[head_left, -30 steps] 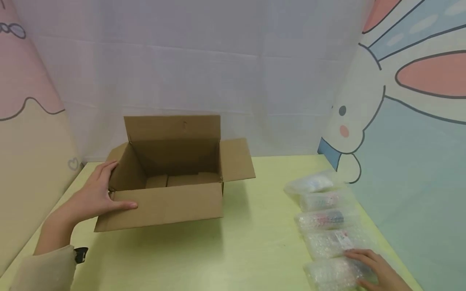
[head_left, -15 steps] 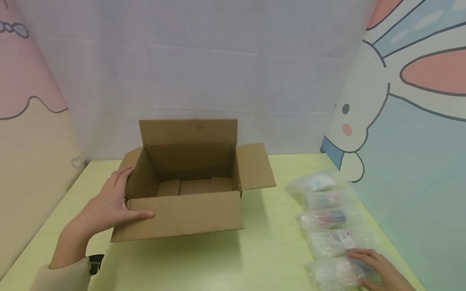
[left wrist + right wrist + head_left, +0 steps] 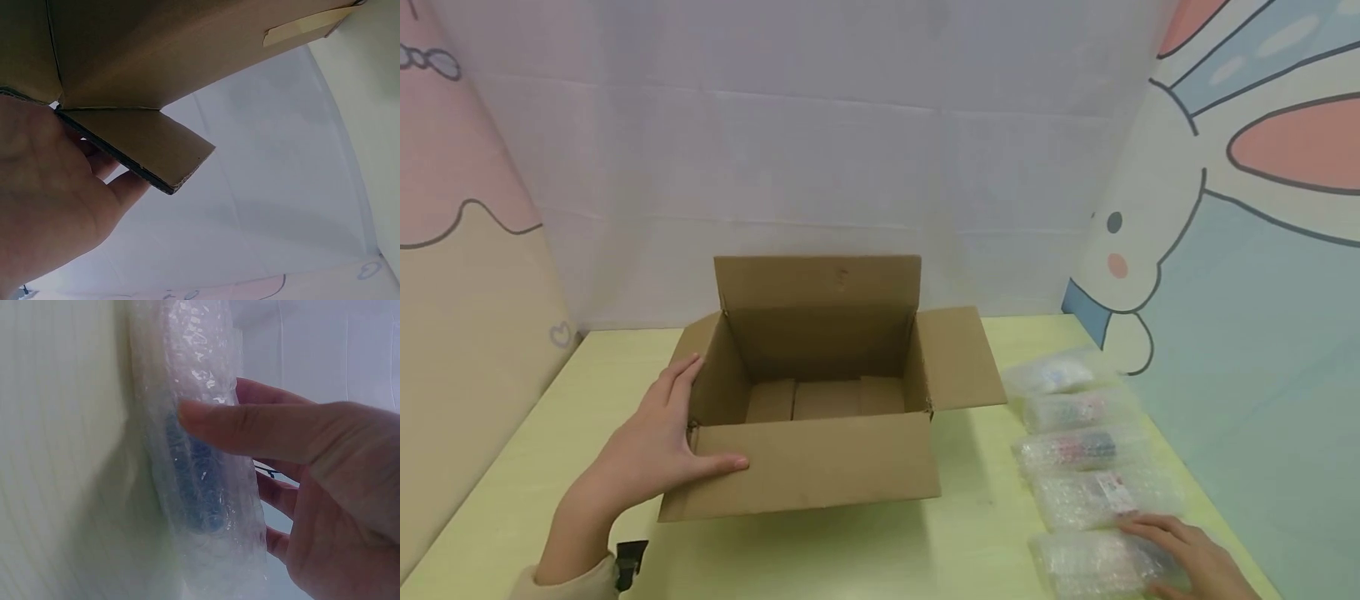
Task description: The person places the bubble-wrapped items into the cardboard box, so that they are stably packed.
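An open cardboard box (image 3: 838,462) sits left of centre on the table in the head view, its flaps spread outward. My left hand (image 3: 651,446) grips its front left corner, thumb on the front flap and fingers behind the left flap (image 3: 144,147). At the lower right, my right hand (image 3: 1202,558) holds the nearest bubble-wrapped package (image 3: 1093,562). The right wrist view has the thumb pressed on the bubble wrap (image 3: 194,356) and the other fingers on its far side. Something blue (image 3: 197,481) shows through the wrap; its kind is unclear.
Several more bubble-wrapped packages lie in a row beyond the held one, including one with a white label (image 3: 1116,492) and one with red and dark contents (image 3: 1082,448). A white cloth wall (image 3: 820,167) closes the back of the yellow table (image 3: 977,517).
The box has slid right and nearer to me with my left hand on it, its right flap now close to the packages. My right hand has stayed at the nearest package.
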A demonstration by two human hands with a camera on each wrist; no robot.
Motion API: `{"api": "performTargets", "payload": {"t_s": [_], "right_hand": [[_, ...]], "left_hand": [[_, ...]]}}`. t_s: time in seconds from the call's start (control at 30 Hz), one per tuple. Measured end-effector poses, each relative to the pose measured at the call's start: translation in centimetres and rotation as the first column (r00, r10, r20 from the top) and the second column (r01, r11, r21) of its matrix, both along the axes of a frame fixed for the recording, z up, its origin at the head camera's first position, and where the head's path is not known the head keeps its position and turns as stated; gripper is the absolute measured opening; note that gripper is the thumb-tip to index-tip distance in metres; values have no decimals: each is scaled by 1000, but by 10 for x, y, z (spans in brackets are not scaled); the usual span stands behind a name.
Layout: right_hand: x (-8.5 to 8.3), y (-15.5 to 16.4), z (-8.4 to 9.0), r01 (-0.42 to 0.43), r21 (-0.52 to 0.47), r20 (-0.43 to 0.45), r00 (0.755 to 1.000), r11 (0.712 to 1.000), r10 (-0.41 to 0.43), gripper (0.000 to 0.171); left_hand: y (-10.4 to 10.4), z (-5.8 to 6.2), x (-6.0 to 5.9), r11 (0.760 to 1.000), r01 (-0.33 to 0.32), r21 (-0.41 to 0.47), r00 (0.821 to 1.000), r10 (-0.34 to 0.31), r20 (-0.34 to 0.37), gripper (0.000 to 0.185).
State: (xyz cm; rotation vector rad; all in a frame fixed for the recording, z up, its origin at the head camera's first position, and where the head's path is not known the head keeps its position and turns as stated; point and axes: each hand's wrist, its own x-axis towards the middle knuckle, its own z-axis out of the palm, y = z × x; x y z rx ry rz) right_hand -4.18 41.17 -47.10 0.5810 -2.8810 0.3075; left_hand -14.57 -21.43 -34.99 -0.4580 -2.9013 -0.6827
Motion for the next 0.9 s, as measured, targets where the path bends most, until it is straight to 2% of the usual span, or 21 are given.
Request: {"api": "performTargets", "payload": {"t_s": [0.17, 0.33, 0.53, 0.6, 0.7, 0.77, 0.83, 0.9], "right_hand": [[-1, 4, 0, -5, 30, 45, 999, 1000, 4, 62], [-3, 7, 0, -50, 3, 57, 997, 999, 50, 59], [-2, 2, 15, -26, -54, 135, 990, 998, 33, 56], [-2, -2, 23, 12, -59, 131, 991, 998, -5, 56], [-2, -12, 36, 93, -36, 70, 993, 995, -90, 57], [-2, -19, 47, 157, -25, 59, 986, 987, -155, 57], [-4, -24, 57, 175, -30, 17, 984, 984, -175, 58], [-6, -30, 67, 158, -53, -27, 987, 986, -160, 61]], "left_hand": [[9, -1, 6, 1000, -6, -6, 1000, 6, -26, 133], [14, -1, 7, 1000, -16, -12, 999, 15, -42, 133], [15, -2, 6, 1000, -23, -6, 999, 23, -42, 132], [15, -2, 7, 1000, -24, -6, 999, 24, -42, 132], [15, -1, 7, 1000, -25, -7, 999, 25, -42, 131], [14, -2, 7, 1000, -24, -6, 999, 23, -45, 130], [15, -2, 7, 1000, -23, -2, 999, 23, -48, 129], [15, -3, 6, 1000, -23, 2, 999, 23, -48, 129]]}}
